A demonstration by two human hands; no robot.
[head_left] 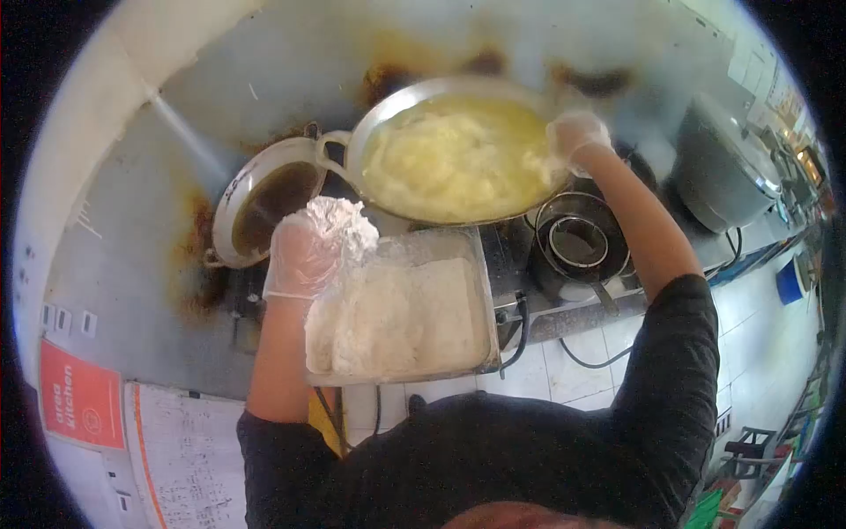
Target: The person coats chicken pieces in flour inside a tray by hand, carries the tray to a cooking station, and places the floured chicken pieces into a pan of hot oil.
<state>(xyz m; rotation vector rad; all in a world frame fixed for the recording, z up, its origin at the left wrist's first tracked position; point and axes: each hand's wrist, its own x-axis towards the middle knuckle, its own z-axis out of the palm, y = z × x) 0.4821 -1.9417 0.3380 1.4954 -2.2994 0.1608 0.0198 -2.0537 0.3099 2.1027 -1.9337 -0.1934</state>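
Note:
My left hand (304, 256), in a clear plastic glove, is closed on a flour-coated piece of food (342, 225). It is above the left back corner of a rectangular metal tray (486, 309) that holds white flour (388, 317). My right hand (577, 139), also gloved, is over the right rim of a large pan (414, 95) of bubbling yellow oil (441, 159). Pale foam or food shows in the oil just below that hand. The right fingers are blurred and partly turned away, so what they hold is not visible.
A smaller pan (236, 207) of dark oil stands at the left. Right of the tray lie a dark pot and a round strainer (577, 242). A big lidded pot (723, 167) stands farther right. Hoses (522, 326) hang at the counter's front edge.

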